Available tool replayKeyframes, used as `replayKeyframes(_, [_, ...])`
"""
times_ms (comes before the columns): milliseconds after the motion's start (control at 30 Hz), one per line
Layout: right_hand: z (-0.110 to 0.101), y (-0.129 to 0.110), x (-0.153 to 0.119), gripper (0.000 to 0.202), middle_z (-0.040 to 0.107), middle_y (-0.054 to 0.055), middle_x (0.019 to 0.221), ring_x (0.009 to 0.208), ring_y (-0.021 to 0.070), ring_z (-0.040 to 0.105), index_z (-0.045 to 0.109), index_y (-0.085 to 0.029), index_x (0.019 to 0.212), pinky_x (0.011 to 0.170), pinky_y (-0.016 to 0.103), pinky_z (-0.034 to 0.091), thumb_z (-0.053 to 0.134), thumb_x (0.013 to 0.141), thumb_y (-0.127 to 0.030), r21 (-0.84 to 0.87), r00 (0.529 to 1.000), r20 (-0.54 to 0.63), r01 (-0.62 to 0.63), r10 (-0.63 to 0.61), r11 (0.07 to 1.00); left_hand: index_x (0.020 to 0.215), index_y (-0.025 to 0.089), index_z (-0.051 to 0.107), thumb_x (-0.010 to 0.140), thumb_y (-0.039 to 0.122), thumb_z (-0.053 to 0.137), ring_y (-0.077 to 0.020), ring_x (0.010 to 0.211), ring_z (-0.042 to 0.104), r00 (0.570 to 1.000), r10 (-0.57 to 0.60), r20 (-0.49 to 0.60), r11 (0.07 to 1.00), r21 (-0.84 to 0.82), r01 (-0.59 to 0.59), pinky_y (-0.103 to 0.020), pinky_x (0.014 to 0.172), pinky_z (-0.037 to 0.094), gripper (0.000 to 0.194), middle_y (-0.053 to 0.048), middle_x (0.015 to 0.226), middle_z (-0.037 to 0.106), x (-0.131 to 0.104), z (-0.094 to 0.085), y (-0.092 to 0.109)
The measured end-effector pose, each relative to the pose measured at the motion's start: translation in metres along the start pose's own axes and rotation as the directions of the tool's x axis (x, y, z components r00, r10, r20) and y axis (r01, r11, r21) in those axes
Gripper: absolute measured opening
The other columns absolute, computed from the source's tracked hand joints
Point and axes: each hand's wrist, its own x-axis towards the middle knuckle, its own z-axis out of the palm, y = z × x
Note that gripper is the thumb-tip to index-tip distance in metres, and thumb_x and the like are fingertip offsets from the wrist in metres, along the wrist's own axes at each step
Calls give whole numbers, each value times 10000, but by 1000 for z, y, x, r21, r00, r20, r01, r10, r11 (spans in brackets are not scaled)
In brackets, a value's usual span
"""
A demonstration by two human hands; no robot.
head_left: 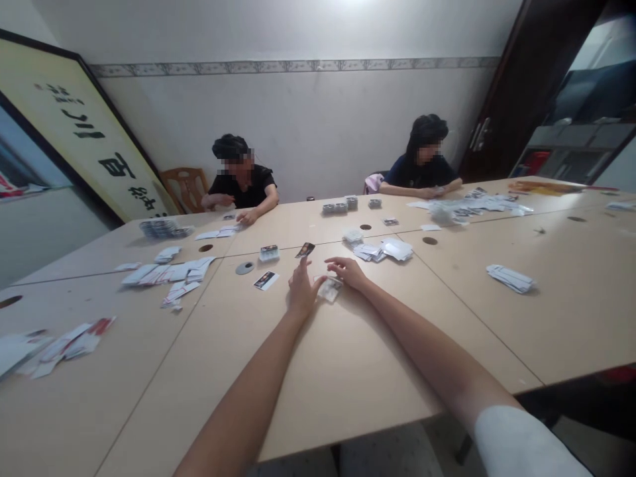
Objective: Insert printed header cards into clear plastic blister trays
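A small clear packet [328, 290] with pale contents lies on the table between my hands. My left hand [301, 289] is at its left, thumb against the packet's upper edge and fingers closed at the near end of a dark printed card [305, 250]. Curled but apart, the fingers of my right hand [346, 271] hover by the packet's upper right edge; nothing shows between them. Left of my left hand lies a dark-and-white card [266, 280]. Behind that card sits a small stack of clear packs [269, 253], beside a grey disc [245, 267].
White paper slips [382, 250] and a clear stack [352, 236] lie beyond my right hand. More slips [171, 273] spread at left, with a bundle [511, 279] at right. Two people [248, 182] [422, 162] sit across the table [348, 371], handling small items.
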Motion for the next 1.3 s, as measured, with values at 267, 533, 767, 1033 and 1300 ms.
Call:
replayKeyframes(267, [0, -12, -5, 534, 746, 120, 1078, 838, 173, 707, 678, -189, 1096, 669, 270, 552, 404, 946, -623, 269, 996, 34, -87, 81, 959, 1478, 239, 431, 941, 249, 503, -288, 1320, 468, 991, 99, 88, 984, 141, -111, -443, 1079, 417, 542, -112, 1437, 534, -2, 0, 0])
replayKeyframes(533, [-3, -23, -2, 295, 751, 30, 902, 709, 126, 647, 688, -209, 909, 594, 209, 458, 738, 728, -436, 329, 996, -28, -68, 82, 942, 1450, 291, 500, 957, 241, 443, -295, 1295, 464, 976, 88, 199, 972, 196, -128, -486, 1105, 372, 499, -91, 1397, 555, -2, 1, 5])
replayKeyframes(767, [-10, -17, 5, 181, 686, -10, 647, 565, 127, 632, 674, -193, 756, 550, 236, 435, 720, 682, -352, 244, 996, -74, -36, 56, 969, 1452, 284, 511, 956, 321, 496, -321, 1322, 440, 975, 66, 214, 976, 189, -108, -526, 1118, 345, 498, -108, 1420, 539, -2, 0, 7])
replayKeyframes(1033, [-12, -16, 5, 159, 688, -20, 665, 538, 114, 649, 645, -190, 774, 499, 205, 416, 684, 692, -320, 300, 964, -241, -39, 115, 953, 1343, 206, 616, 951, 334, 498, -322, 1306, 485, 974, 45, 221, 992, 103, -69, -524, 1118, 365, 428, -140, 1372, 573, 3, -1, 0])
replayKeyframes(1300, [-26, -3, 5, 144, 717, -5, 680, 525, 123, 688, 615, -181, 798, 481, 188, 408, 689, 694, -248, 441, 910, -290, -148, 296, 885, 1380, 179, 581, 645, 478, 828, -324, 1404, 450, 872, 162, 461, 986, -115, -123, -427, 1181, 344, 832, -138, 1492, 521, 17, -19, -19])
